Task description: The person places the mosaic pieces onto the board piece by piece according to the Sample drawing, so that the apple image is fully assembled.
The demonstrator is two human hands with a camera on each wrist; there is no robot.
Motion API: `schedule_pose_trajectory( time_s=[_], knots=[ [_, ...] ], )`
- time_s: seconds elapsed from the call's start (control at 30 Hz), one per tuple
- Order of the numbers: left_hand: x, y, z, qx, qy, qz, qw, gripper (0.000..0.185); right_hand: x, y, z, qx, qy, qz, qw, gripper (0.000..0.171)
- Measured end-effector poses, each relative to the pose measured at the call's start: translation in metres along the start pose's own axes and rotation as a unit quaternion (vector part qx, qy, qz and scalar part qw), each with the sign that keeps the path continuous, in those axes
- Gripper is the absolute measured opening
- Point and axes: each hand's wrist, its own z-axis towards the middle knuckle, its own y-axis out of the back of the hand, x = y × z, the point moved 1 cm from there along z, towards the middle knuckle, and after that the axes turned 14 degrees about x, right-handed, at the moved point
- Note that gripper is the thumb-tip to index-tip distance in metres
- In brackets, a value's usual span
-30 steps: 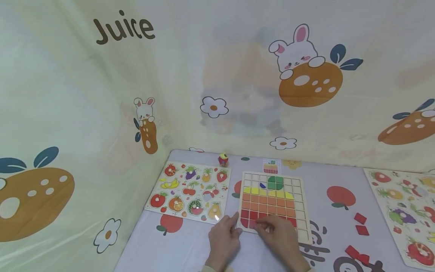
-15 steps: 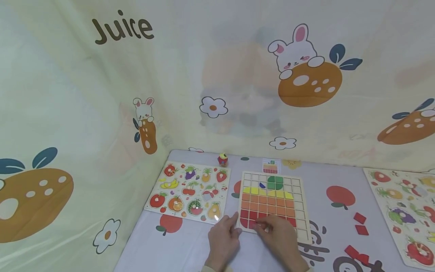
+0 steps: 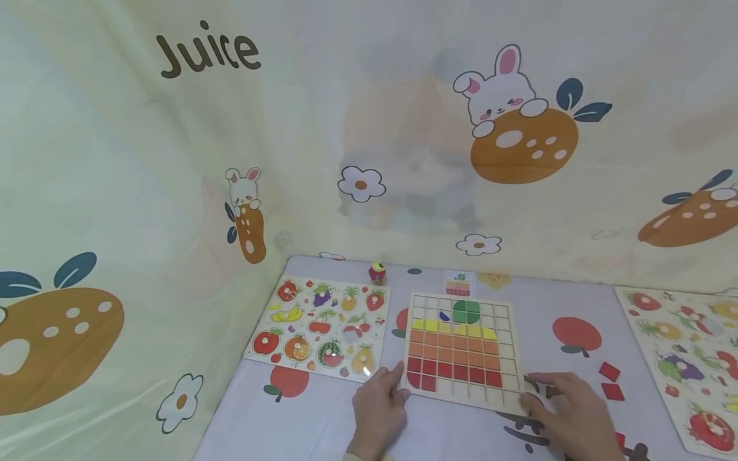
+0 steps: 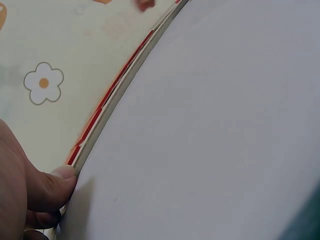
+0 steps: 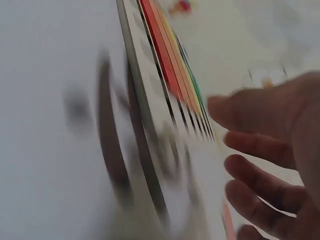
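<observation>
A wooden grid board (image 3: pixel 508 366) lies on the table, filled with colored tiles: green and blue at the top, then yellow, orange and red rows. Its lowest row has two red tiles (image 3: pixel 428 383) at the left end. My left hand (image 3: pixel 377 406) holds the board's near left corner, thumb on the front edge and index finger along the side. Beside the board's right edge is my right hand (image 3: pixel 576 410), fingers spread and nothing between them. In the right wrist view, the fingers (image 5: pixel 260 150) are loosely bent next to the board.
Loose red tiles (image 3: pixel 613 391) lie right of the board, one partly hidden by my right hand. Fruit puzzle boards stand at left (image 3: pixel 319 326) and right (image 3: pixel 680 365). A small pattern card (image 3: pixel 459 283) and a red-yellow toy (image 3: pixel 377 273) sit at the back.
My right hand has left the board's lowest row and moved right to the board's right edge, uncovering the bottom cells. The left hand stays at the corner.
</observation>
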Motion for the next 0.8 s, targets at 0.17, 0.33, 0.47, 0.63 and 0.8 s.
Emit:
schedule_pose_trajectory(
  time_s=[0.17,0.33,0.47,0.63,0.8],
  knots=[
    [-0.001,0.002,-0.002,0.006,0.009,-0.006,0.9999,0.047,-0.061,0.026,-0.004,0.032,0.006,-0.067,0.997,0.089],
    [-0.003,0.003,-0.003,0.006,0.013,-0.008,0.9999,0.047,-0.098,0.029,-0.008,0.036,0.008,-0.092,0.995,0.091],
    [-0.004,0.003,-0.004,-0.006,0.005,-0.002,1.0000,0.047,-0.111,0.026,-0.008,0.041,0.000,-0.068,0.997,0.079],
    [-0.005,0.003,-0.004,-0.010,0.001,0.001,0.9999,0.046,-0.106,0.020,-0.009,-0.017,-0.007,-0.022,1.000,0.048],
    [-0.005,0.003,-0.004,-0.006,0.002,-0.001,1.0000,0.046,-0.100,0.015,-0.010,-0.045,-0.030,0.015,0.998,0.048]
  ],
)
